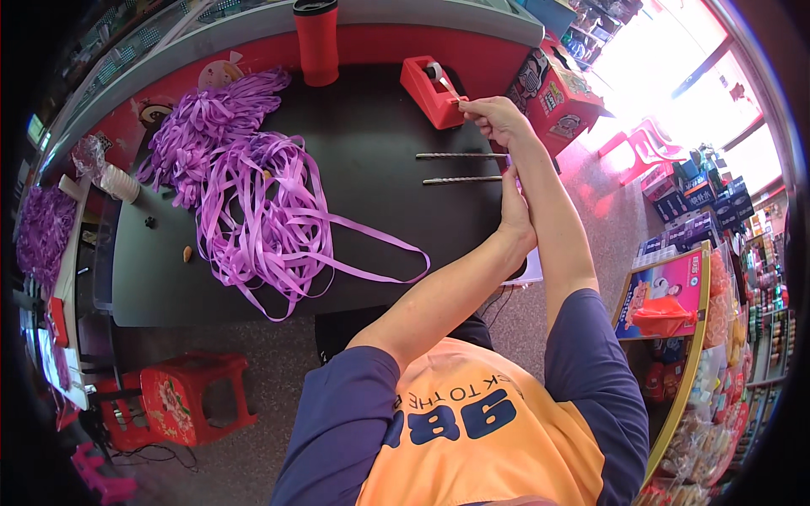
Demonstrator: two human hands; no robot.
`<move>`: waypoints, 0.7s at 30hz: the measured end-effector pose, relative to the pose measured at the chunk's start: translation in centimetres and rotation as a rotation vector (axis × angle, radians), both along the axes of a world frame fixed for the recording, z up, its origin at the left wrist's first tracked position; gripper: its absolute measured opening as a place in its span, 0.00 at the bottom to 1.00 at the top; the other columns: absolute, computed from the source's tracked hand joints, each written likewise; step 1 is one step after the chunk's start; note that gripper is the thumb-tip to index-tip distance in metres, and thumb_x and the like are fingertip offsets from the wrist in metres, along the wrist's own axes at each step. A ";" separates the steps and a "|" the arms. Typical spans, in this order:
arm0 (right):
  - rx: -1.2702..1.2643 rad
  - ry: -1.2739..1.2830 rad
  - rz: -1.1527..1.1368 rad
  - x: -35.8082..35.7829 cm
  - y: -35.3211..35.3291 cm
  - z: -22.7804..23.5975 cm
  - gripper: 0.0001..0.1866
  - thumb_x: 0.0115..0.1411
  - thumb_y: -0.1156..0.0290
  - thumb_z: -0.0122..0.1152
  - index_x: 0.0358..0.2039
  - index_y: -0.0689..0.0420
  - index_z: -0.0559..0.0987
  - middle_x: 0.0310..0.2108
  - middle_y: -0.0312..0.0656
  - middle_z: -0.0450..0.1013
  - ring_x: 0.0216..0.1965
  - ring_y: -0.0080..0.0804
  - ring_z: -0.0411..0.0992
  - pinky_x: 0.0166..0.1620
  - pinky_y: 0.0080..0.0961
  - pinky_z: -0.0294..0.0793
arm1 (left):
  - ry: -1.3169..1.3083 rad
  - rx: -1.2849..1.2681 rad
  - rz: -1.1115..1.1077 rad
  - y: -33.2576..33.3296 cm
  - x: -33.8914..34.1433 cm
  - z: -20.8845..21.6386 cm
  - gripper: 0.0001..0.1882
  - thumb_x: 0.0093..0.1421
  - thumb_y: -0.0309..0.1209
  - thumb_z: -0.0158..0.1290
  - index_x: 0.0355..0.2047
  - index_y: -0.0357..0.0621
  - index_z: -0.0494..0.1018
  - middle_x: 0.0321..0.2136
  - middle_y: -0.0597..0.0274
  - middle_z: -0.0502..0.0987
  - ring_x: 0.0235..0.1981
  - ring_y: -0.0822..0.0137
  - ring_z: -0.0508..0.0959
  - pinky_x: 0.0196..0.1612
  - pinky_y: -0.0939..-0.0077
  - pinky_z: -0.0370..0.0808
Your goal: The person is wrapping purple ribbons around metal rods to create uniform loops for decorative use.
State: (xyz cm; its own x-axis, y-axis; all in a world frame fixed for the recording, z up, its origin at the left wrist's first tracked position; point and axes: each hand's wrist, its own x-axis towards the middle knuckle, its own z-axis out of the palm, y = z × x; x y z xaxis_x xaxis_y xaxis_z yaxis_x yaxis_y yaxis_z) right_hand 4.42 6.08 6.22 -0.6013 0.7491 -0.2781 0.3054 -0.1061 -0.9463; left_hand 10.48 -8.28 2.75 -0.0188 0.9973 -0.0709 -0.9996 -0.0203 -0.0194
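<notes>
My right hand (498, 120) reaches over the table's right end, fingers pinched on the loose end of a strip of clear tape (450, 88). The strip runs from the roll in a red tape dispenser (432, 91). Closer to me, my left hand (516, 214) is at the table's right edge, its thumb side showing. My right forearm hides most of its fingers, so I cannot tell what it holds. Two thin metal rods (461, 155) with a twisted look lie side by side, their right ends beside my left hand. A bit of purple shows there. Loops of purple ribbon (261, 219) lie piled on the left.
On the black table (371, 118) stand a red tumbler (317, 46) with a dark lid and, at the left, stacked cups (120, 183). A glass-topped counter (405, 13) borders the far side. A red stool (190, 396) stands lower left, a goods shelf (675, 337) to the right.
</notes>
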 end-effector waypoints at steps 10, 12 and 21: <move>0.479 -0.076 0.093 4.0 -3.4 2.1 0.20 0.61 0.57 0.54 0.31 0.64 0.81 0.20 0.34 0.74 0.21 0.16 0.65 0.28 0.15 0.65 | 0.131 -0.250 0.061 0.8 0.5 -0.8 0.22 0.55 0.51 0.48 0.42 0.51 0.65 0.38 0.65 0.66 0.44 0.66 0.66 0.48 0.67 0.63; 0.343 -0.124 0.103 7.8 -3.6 3.4 0.24 0.62 0.53 0.51 0.32 0.65 0.80 0.21 0.35 0.74 0.21 0.16 0.64 0.28 0.14 0.64 | 0.189 -0.400 0.035 1.9 0.9 -1.8 0.25 0.55 0.48 0.50 0.48 0.50 0.61 0.49 0.61 0.62 0.56 0.63 0.59 0.58 0.62 0.55; 0.428 -0.326 0.111 17.2 -4.5 3.1 0.30 0.63 0.46 0.44 0.31 0.65 0.79 0.21 0.40 0.74 0.25 0.23 0.72 0.33 0.17 0.70 | 0.434 -0.290 -0.009 1.9 0.5 -3.3 0.18 0.49 0.30 0.59 0.39 0.58 0.65 0.40 0.66 0.67 0.43 0.66 0.63 0.52 0.63 0.55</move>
State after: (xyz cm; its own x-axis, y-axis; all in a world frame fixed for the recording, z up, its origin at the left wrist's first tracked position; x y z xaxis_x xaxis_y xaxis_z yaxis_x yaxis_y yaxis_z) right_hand 21.66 1.55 9.32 -0.6166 0.7734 -0.1472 0.5775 0.3172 -0.7523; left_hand 11.02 -6.39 -0.58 -0.0993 0.9382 -0.3315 -0.9144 0.0454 0.4022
